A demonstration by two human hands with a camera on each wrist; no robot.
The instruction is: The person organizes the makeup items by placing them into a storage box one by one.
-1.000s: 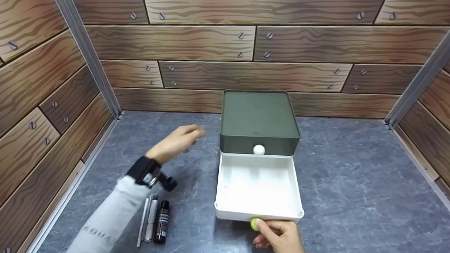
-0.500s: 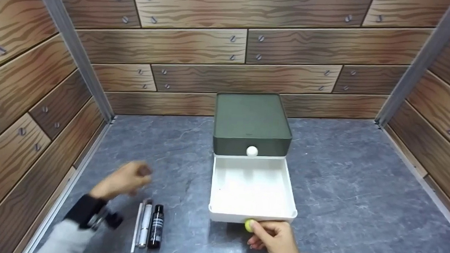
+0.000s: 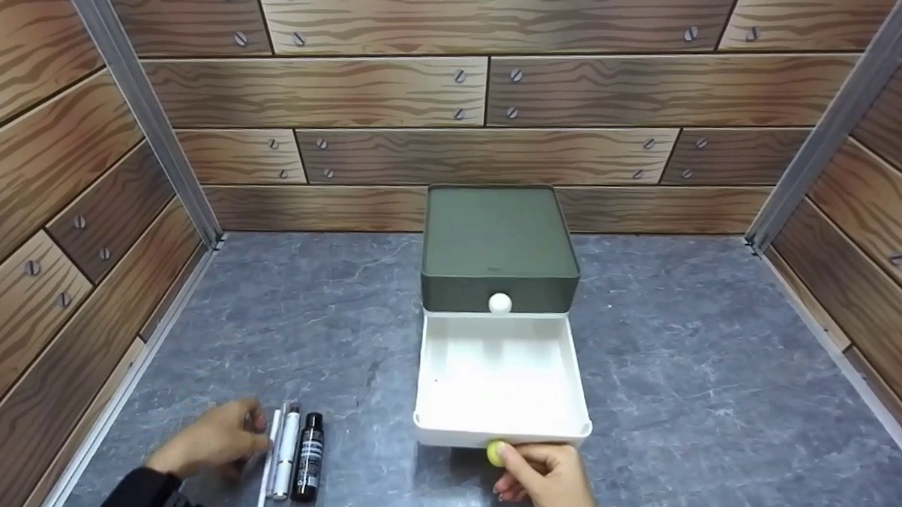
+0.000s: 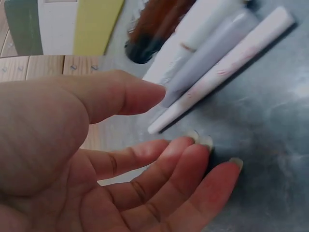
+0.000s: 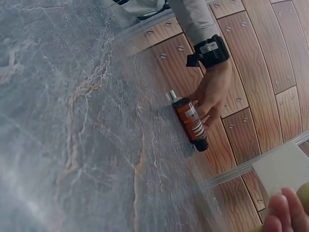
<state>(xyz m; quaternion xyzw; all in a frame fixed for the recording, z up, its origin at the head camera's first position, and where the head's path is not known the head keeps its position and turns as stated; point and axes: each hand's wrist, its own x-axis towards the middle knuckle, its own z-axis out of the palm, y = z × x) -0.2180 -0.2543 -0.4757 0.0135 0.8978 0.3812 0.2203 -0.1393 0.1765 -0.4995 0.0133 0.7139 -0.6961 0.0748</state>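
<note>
My left hand (image 3: pixel 216 437) is just left of a thin white stick (image 3: pixel 268 461), its thumb and fingers parted with nothing between them. In the left wrist view the fingers lie beside the end of that stick (image 4: pixel 222 72). White pen-like tubes (image 3: pixel 285 458) lie next to it, then a dark bottle (image 3: pixel 309 459) with a printed label. My right hand (image 3: pixel 552 478) pinches the yellow-green knob (image 3: pixel 496 453) of a pulled-out white drawer (image 3: pixel 501 439). Only the right fingertips (image 5: pixel 280 212) show in the right wrist view.
A dark green drawer box (image 3: pixel 497 232) with a white round knob (image 3: pixel 500 303) on its upper front stands above the pulled-out drawer. Wood-patterned walls (image 3: pixel 454 156) with metal corner posts enclose the grey marbled table (image 3: pixel 686 382) on the back and sides.
My left hand has moved from beside the drawer box down and left to the stick and tubes. My right hand has stayed at the knob, with the drawer still out. The head view has shifted slightly.
</note>
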